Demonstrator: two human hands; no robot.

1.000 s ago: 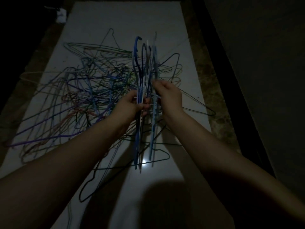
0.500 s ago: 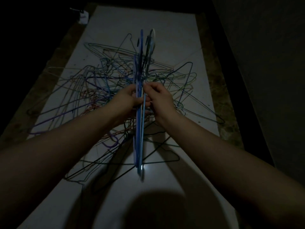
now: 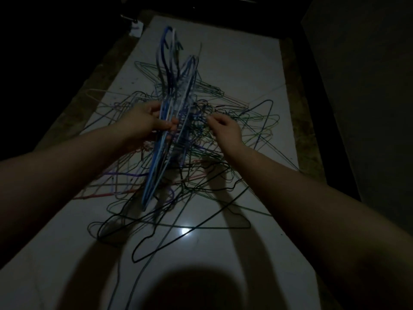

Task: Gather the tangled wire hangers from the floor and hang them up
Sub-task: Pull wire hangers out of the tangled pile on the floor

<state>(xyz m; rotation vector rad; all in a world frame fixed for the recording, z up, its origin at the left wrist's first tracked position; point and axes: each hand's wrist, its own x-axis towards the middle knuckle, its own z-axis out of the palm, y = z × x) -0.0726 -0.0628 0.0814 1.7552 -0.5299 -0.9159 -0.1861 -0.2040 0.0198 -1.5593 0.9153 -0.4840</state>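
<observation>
so it's pretty dim here, but the left hand (image 3: 145, 121) has a bundle of hangers (image 3: 169, 86) gripped about halfway up, fingers curled round the stack and thumb pressed across the front. They're thin wire hangers, mostly blue, pale blue and white, packed flat against each other. The bundle stands nearly upright with a slight lean, hooks pointing toward the far end of the floor (image 3: 234, 52), and its lower end hangs over the heap

the tangled pile (image 3: 201, 166) sprawls across the middle of the floor, almost from the left edge to the right one. It's skinny coated wire in green, black, purple, pink and cream, triangles and hooks all knotted through each other, with a couple of dark loops trailing toward the near edge

the right hand (image 3: 225, 128) is just beside the bundle, over the heap, fingers loosely curled together with the tips at the wires. Honestly can't tell if it's pinching one

the floor is pale glossy tile with speckled brown strips down both sides, a glare spot (image 3: 184, 231) near the middle and a small white object (image 3: 136, 26) at the far left corner
</observation>
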